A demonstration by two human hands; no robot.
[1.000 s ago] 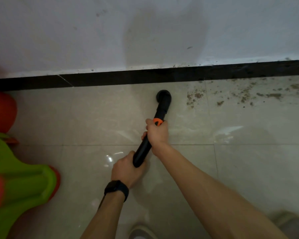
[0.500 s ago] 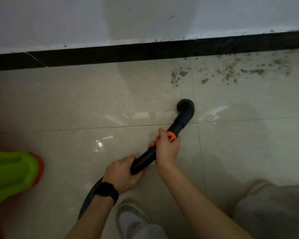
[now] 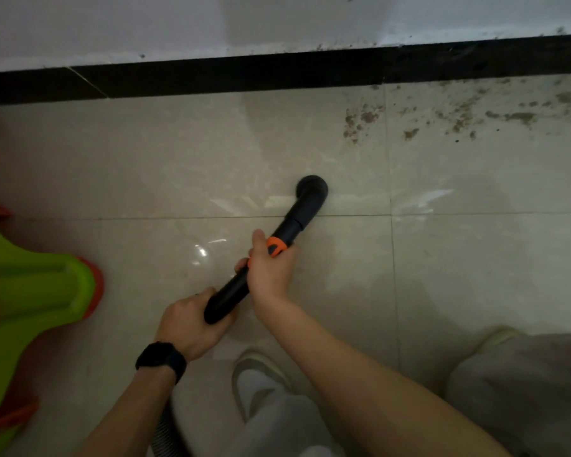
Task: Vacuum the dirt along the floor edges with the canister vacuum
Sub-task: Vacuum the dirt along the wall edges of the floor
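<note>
**Nozzle short of the dirt: aim up and right**

Head view: you hold the black vacuum wand (image 3: 228, 294) with both hands. Your left hand (image 3: 192, 321) wraps its lower end at lower centre, and your right hand (image 3: 269, 272) curls round it at the orange collar (image 3: 276, 245). The round nozzle (image 3: 312, 189) appears to rest on the tiled floor (image 3: 178, 159) at mid-frame, well apart from the black skirting (image 3: 244, 74). The brown dirt (image 3: 363, 122) lies scattered along the skirting in the upper right, not yet reached. You seem to be positioning for a pass. Next, push the nozzle up and right onto the nearest clump, then follow the edge.
</note>
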